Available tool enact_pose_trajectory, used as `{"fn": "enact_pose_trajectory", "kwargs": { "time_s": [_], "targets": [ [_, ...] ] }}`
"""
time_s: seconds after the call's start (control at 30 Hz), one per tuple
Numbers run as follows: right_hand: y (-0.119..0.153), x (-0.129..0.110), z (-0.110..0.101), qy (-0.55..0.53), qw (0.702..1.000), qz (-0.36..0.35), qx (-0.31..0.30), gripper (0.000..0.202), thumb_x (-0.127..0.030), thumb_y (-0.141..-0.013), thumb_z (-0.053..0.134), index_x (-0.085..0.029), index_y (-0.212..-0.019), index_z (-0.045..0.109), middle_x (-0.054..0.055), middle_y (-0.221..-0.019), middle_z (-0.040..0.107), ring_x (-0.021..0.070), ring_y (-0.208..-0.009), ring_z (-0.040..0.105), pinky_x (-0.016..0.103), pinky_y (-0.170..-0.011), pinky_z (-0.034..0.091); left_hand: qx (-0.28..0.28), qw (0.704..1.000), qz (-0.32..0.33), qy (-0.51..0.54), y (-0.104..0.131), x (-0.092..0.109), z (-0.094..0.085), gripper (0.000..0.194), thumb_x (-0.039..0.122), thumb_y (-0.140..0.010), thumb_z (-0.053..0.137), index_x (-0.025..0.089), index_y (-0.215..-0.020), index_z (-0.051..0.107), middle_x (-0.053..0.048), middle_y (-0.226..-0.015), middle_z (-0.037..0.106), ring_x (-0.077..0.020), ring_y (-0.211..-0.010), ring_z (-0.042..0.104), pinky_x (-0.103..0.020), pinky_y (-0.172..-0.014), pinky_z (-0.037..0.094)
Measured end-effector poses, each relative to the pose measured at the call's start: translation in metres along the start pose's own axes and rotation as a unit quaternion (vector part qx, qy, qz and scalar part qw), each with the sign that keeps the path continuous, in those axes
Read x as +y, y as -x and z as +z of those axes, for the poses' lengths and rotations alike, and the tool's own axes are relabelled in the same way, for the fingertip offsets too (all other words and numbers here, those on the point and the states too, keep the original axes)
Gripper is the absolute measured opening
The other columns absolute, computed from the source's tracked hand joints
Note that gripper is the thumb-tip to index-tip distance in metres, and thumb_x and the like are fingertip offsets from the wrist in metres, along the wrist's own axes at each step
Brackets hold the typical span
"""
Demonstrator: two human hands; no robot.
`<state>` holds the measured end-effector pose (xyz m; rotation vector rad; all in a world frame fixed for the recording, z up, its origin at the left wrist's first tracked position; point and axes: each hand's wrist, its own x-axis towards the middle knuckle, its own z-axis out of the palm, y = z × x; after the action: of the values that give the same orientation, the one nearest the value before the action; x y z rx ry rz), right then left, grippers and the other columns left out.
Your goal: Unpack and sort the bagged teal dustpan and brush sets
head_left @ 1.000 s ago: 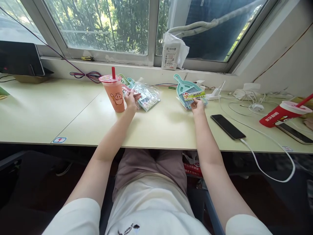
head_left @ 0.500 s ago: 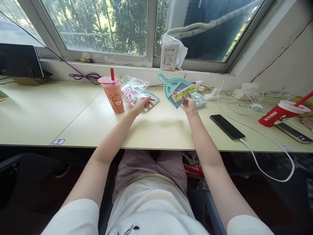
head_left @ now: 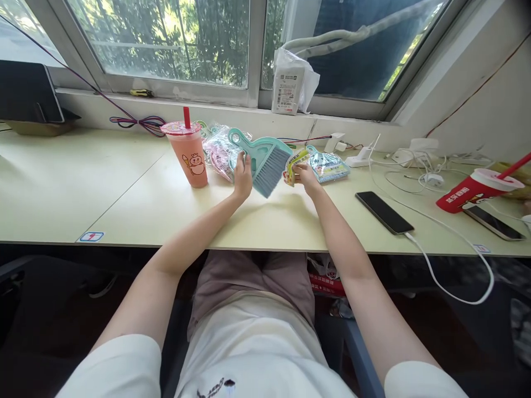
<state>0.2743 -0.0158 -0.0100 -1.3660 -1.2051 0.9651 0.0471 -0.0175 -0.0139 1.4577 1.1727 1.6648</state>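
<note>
My left hand (head_left: 243, 178) grips the near left side of a teal mini dustpan and brush set (head_left: 259, 151), held tilted above the table. The brush's grey bristles (head_left: 271, 171) face me, nested in the pan. In my right hand (head_left: 306, 178) is a bent yellow-green cardboard label (head_left: 293, 165), pinched just right of the bristles. Behind that hand lies a wrapped blue set (head_left: 329, 167). Several plastic-wrapped sets (head_left: 219, 153) in pink and teal are heaped behind my left hand, partly covered by the held set.
An orange drink cup (head_left: 189, 160) stands left of the heap. To the right are a black phone (head_left: 384, 213) on a white cable, a power strip (head_left: 359, 157) with chargers, and a tilted red cup (head_left: 467, 190) beside another phone (head_left: 493, 222). A bagged box (head_left: 287, 88) sits on the sill.
The dustpan set has moved left, from my right hand into my left, which was open before. The label, formerly around the set, is now off it and bent in my right hand.
</note>
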Motion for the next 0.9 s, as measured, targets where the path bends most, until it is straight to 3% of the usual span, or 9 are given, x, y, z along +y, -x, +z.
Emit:
{"fn": "enact_pose_trajectory", "kwargs": {
  "time_s": [0.07, 0.17, 0.23, 0.37, 0.43, 0.5, 0.67, 0.77, 0.9],
  "targets": [
    [0.000, 0.003, -0.002, 0.166, 0.986, 0.002, 0.014, 0.013, -0.026, -0.092, 0.061, -0.018, -0.098, 0.070, 0.008, -0.087, 0.078, 0.0233, -0.077, 0.075, 0.042, -0.085, 0.062, 0.042, 0.999, 0.020, 0.002, -0.004, -0.001, -0.005, 0.043, 0.053, -0.106, 0.043, 0.024, -0.136, 0.055, -0.011, -0.145, 0.062, -0.0239, -0.149, 0.047, -0.037, -0.124, 0.034],
    [0.005, 0.006, -0.003, 0.410, 0.911, -0.031, 0.037, 0.032, -0.016, -0.088, 0.061, -0.015, -0.119, 0.072, 0.015, -0.102, 0.079, 0.0334, -0.107, 0.073, 0.047, -0.101, 0.054, 0.088, 0.995, 0.047, 0.019, -0.010, -0.004, -0.009, 0.039, 0.053, -0.108, 0.039, 0.027, -0.132, 0.053, -0.009, -0.133, 0.065, -0.0208, -0.136, 0.057, -0.036, -0.119, 0.040],
    [0.009, 0.003, -0.002, 0.470, 0.876, -0.077, 0.078, 0.047, -0.013, -0.089, 0.059, -0.014, -0.135, 0.065, 0.018, -0.114, 0.077, 0.0350, -0.117, 0.069, 0.047, -0.103, 0.051, 0.113, 0.991, 0.072, 0.027, -0.012, -0.006, -0.009, 0.038, 0.054, -0.108, 0.037, 0.027, -0.130, 0.051, -0.009, -0.127, 0.065, -0.0190, -0.128, 0.061, -0.034, -0.115, 0.042],
    [0.024, -0.011, 0.010, 0.391, 0.877, -0.257, 0.105, 0.040, -0.026, -0.101, 0.047, -0.021, -0.138, 0.061, 0.011, -0.114, 0.075, 0.0238, -0.092, 0.071, 0.036, -0.086, 0.054, 0.118, 0.983, 0.142, 0.005, -0.007, -0.008, -0.006, 0.042, 0.059, -0.107, 0.034, 0.025, -0.125, 0.050, -0.011, -0.113, 0.067, -0.0212, -0.118, 0.065, -0.037, -0.107, 0.047],
    [0.035, -0.019, 0.024, 0.347, 0.867, -0.338, 0.116, 0.035, -0.034, -0.105, 0.041, -0.023, -0.130, 0.065, 0.008, -0.110, 0.074, 0.0188, -0.081, 0.068, 0.032, -0.080, 0.053, 0.090, 0.981, 0.168, -0.030, 0.002, -0.007, -0.004, 0.046, 0.065, -0.105, 0.033, 0.027, -0.124, 0.051, -0.010, -0.109, 0.068, -0.0230, -0.113, 0.067, -0.038, -0.100, 0.050],
    [0.047, -0.024, 0.040, 0.333, 0.857, -0.375, 0.118, 0.033, -0.039, -0.106, 0.043, -0.024, -0.121, 0.067, 0.006, -0.103, 0.074, 0.0174, -0.078, 0.067, 0.029, -0.077, 0.051, 0.054, 0.976, 0.198, -0.074, 0.012, -0.006, -0.002, 0.050, 0.069, -0.103, 0.032, 0.028, -0.122, 0.053, -0.009, -0.105, 0.070, -0.0242, -0.103, 0.069, -0.038, -0.090, 0.052],
    [0.062, -0.027, 0.066, 0.330, 0.864, -0.357, 0.132, 0.028, -0.049, -0.101, 0.054, -0.024, -0.106, 0.066, 0.004, -0.093, 0.072, 0.0188, -0.077, 0.065, 0.030, -0.071, 0.048, -0.004, 0.953, 0.272, -0.137, 0.030, -0.002, 0.002, 0.055, 0.070, -0.103, 0.029, 0.025, -0.124, 0.054, -0.010, -0.098, 0.071, -0.0247, -0.084, 0.069, -0.038, -0.074, 0.053],
    [0.060, -0.027, 0.064, 0.304, 0.878, -0.339, 0.150, 0.032, -0.052, -0.099, 0.057, -0.024, -0.112, 0.064, 0.002, -0.086, 0.071, 0.0185, -0.073, 0.064, 0.030, -0.070, 0.048, -0.037, 0.945, 0.293, -0.141, 0.034, 0.001, 0.002, 0.055, 0.068, -0.104, 0.030, 0.027, -0.129, 0.056, -0.010, -0.105, 0.072, -0.0245, -0.091, 0.071, -0.037, -0.077, 0.055],
    [0.057, -0.032, 0.059, 0.264, 0.891, -0.342, 0.139, 0.026, -0.048, -0.092, 0.062, -0.022, -0.098, 0.067, 0.002, -0.078, 0.068, 0.0191, -0.073, 0.062, 0.032, -0.072, 0.049, -0.071, 0.942, 0.295, -0.144, 0.032, 0.007, -0.001, 0.058, 0.068, -0.104, 0.031, 0.027, -0.133, 0.059, -0.011, -0.119, 0.073, -0.0254, -0.105, 0.071, -0.036, -0.081, 0.056]
  ]
}}
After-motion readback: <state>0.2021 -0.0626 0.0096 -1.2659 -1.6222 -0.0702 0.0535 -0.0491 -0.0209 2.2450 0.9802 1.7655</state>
